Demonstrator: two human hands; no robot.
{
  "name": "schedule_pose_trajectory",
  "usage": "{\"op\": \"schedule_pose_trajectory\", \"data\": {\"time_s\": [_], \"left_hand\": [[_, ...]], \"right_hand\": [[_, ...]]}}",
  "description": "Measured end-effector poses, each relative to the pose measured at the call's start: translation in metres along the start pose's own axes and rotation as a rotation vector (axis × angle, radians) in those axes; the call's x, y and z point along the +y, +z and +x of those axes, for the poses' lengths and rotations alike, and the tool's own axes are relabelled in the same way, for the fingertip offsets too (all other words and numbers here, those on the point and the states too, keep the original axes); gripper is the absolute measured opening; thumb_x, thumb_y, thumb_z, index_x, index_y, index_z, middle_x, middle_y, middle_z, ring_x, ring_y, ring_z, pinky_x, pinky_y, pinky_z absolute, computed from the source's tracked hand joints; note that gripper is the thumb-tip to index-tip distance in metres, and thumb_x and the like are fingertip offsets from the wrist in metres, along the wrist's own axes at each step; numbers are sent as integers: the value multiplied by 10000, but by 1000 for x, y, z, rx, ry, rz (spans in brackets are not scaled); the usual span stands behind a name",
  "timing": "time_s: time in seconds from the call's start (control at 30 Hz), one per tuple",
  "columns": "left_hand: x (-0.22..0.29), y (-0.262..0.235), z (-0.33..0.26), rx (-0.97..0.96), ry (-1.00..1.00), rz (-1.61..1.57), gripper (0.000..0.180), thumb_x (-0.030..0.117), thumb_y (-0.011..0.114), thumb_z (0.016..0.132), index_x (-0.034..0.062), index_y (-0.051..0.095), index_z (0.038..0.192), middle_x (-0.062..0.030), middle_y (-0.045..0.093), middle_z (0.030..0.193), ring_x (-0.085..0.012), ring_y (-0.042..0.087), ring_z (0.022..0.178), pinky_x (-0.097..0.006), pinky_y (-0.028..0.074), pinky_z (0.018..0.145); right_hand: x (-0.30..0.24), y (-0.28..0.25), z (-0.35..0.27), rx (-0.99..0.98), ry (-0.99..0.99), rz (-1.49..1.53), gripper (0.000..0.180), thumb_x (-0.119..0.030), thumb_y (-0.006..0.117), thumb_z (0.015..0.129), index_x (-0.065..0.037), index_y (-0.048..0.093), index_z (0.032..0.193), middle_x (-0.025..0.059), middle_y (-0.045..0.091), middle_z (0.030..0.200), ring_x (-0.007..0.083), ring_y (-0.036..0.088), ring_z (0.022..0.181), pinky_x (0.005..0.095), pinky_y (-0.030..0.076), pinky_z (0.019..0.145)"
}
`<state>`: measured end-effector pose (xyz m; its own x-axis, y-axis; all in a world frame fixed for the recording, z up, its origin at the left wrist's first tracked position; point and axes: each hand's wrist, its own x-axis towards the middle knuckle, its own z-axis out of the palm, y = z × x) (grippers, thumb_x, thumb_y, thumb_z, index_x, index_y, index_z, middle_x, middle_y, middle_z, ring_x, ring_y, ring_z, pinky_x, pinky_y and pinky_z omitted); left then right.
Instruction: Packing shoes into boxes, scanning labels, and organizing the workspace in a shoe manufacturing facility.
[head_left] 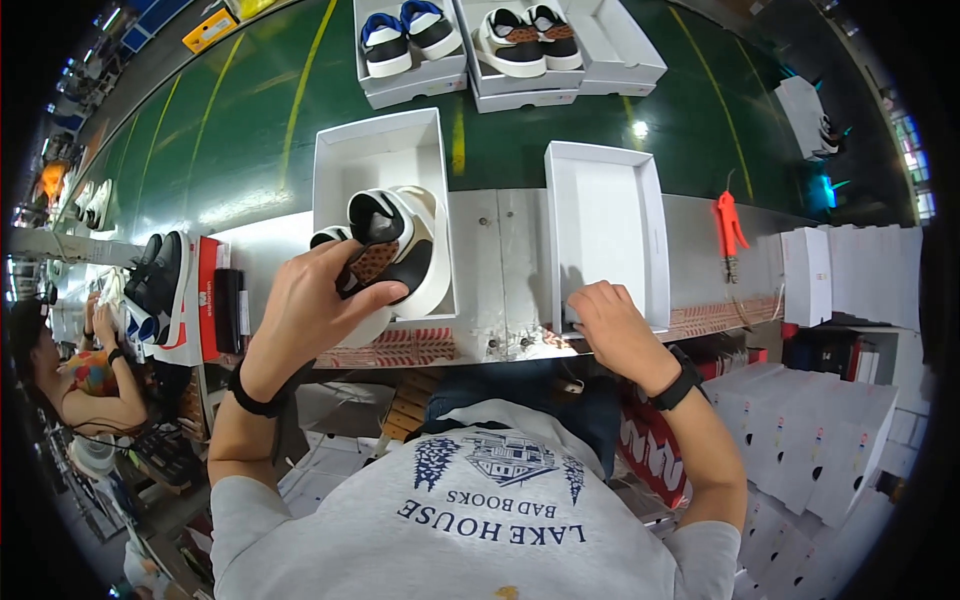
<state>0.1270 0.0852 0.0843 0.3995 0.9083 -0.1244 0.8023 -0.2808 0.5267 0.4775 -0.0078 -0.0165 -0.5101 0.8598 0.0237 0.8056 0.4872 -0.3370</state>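
Note:
My left hand (325, 295) is closed round a pair of sneakers (392, 245), white and black with brown spotted panels. The sneakers are tilted inside the near part of an open white shoebox (345, 150). Part of the second shoe is hidden behind my fingers and the first shoe. To the right lies a shallow white box lid (610, 215), its hollow side up. My right hand (610, 320) has its fingers curled over the lid's near edge, towards the left corner.
On the green belt (250, 120) beyond stand open shoeboxes with blue-and-black sneakers (410, 35) and brown-spotted sneakers (528, 40). A red-handled tool (729, 225) lies at right. White boxes (860, 275) are stacked there. Dark shoes (165, 285) stand at left, near another person (95, 380).

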Motion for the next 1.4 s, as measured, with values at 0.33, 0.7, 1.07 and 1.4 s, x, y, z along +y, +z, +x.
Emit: {"op": "schedule_pose_trajectory", "data": {"time_s": [0.33, 0.7, 1.07, 1.4], "left_hand": [[-4, 11, -14, 64, 62, -186, 405, 184, 744, 802, -10, 603, 1128, -163, 634, 819, -256, 630, 725, -340, 483, 681], [-101, 10, -59, -125, -35, -293, 481, 68, 701, 745, 24, 539, 1197, -146, 538, 1232, -292, 524, 1146, -375, 434, 952], [-95, 80, -55, 263, 83, -114, 272, -55, 646, 712, 49, 694, 959, -175, 655, 1013, -380, 651, 891, -414, 539, 720], [-98, 11, -68, 467, 50, -59, 277, -29, 691, 720, 41, 677, 987, -169, 657, 979, -371, 656, 868, -378, 540, 716]], "right_hand": [[9, 8, 1, -94, 39, 11, 378, -44, 659, 769, -9, 523, 1120, 133, 562, 1070, 322, 510, 1025, 408, 396, 889], [126, -41, -105, 387, 662, -289, 350, -41, 639, 822, 15, 501, 1139, 213, 541, 1059, 399, 499, 1000, 485, 399, 855], [70, -29, -83, 397, 785, -189, 350, -230, 637, 893, 15, 563, 1131, 226, 566, 981, 418, 551, 889, 488, 452, 766], [33, 32, -39, 220, 992, 1180, 399, -19, 441, 932, 13, 467, 1329, 148, 651, 995, 209, 667, 691, 310, 599, 546]]}}
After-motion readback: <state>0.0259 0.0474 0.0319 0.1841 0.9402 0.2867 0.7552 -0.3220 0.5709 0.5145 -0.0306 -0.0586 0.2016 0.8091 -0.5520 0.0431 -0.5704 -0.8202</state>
